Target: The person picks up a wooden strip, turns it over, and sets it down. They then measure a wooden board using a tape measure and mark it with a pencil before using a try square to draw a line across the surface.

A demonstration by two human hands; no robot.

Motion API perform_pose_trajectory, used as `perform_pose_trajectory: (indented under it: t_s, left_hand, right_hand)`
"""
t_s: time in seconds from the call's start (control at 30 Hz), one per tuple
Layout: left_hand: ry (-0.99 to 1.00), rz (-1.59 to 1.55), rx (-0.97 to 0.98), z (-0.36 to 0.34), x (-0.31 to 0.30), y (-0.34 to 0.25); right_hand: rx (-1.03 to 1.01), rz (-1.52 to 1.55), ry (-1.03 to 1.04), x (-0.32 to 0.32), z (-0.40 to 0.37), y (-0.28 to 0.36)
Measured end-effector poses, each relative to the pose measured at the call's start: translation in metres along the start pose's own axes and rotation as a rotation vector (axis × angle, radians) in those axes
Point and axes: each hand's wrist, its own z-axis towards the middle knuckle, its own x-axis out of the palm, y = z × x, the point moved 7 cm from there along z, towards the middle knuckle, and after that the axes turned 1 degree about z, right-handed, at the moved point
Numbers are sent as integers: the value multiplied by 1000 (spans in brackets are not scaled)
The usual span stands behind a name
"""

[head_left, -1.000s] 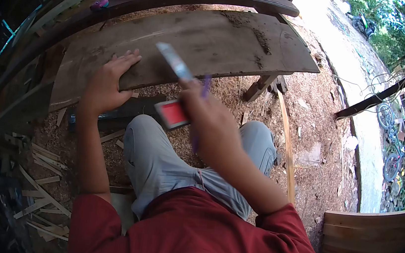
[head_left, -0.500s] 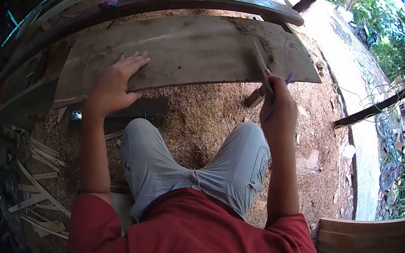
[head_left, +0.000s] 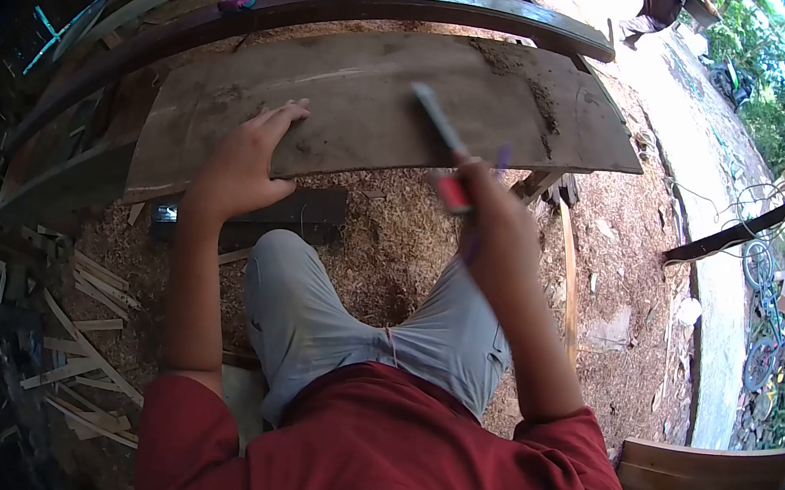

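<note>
A wide, brown wooden board (head_left: pixel 362 91) lies in front of me, with dark smears and a line of dark crumbly residue (head_left: pixel 544 107) near its right end. My left hand (head_left: pixel 246 156) rests on the board's near edge with its fingers spread, holding nothing. In my right hand (head_left: pixel 502 219) is a hand tool with a narrow flat grey blade (head_left: pixel 440 118) and a partly red handle. The blade reaches over the board's middle; motion blur hides whether it touches. Something thin and purple shows by the right hand, too blurred to name.
Dark beams (head_left: pixel 420 1) run behind the board, one carrying a pink object (head_left: pixel 237 1). Wood shavings (head_left: pixel 396 216) cover the ground. Thin wood strips (head_left: pixel 86 346) lie at left. A curved wooden panel (head_left: pixel 705 479) stands at right, and a dark post (head_left: pixel 754 218) slants above it.
My right hand has swung the tool leftward, from near the residue line to the board's middle. My left hand stays on the board. The whole view has shifted slightly.
</note>
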Motion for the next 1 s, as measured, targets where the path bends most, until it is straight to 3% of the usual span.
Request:
perform_pose_trajectory:
  t_s: [0.03,0.07,0.1,0.2,0.27,0.4,0.5,0.67,0.73,0.8,0.83,0.9,1.0]
  left_hand:
    - [-1,-1,-2,0,1,1]
    - [-6,-4,1,0,1,2]
    - [-13,0,10,0,2,3]
    - [-28,11,37,0,1,3]
    - [-35,20,47,0,0,2]
    - [-32,23,38,-1,0,7]
    - [-35,10,59,-1,1,6]
    - [-48,7,77,-1,-2,3]
    - [-20,-13,36,0,-2,1]
    - [-25,-8,30,-2,-1,1]
    - [-28,-3,21,-2,0,2]
    - [-42,-1,41,-1,2,4]
    - [-57,5,73,-1,2,6]
  right_hand:
    - [-41,-3,-125,-17,3,-14]
    - [139,-21,-47,-27,7,-34]
    - [131,-34,-107,-32,9,-56]
    - [53,-85,-135,-45,24,-42]
    - [-41,67,-162,-24,37,-12]
    - [-232,151,79,48,74,33]
    - [-159,21,106,64,112,-2]
    - [75,-84,-34,6,136,-127]
    - [-106,-65,-115,-21,136,-118]
    - [-67,-42,-87,-16,134,-93]
    - [-26,-16,-56,-6,137,-75]
    - [-209,43,-38,32,146,-44]
    - [-205,66,102,87,162,-16]
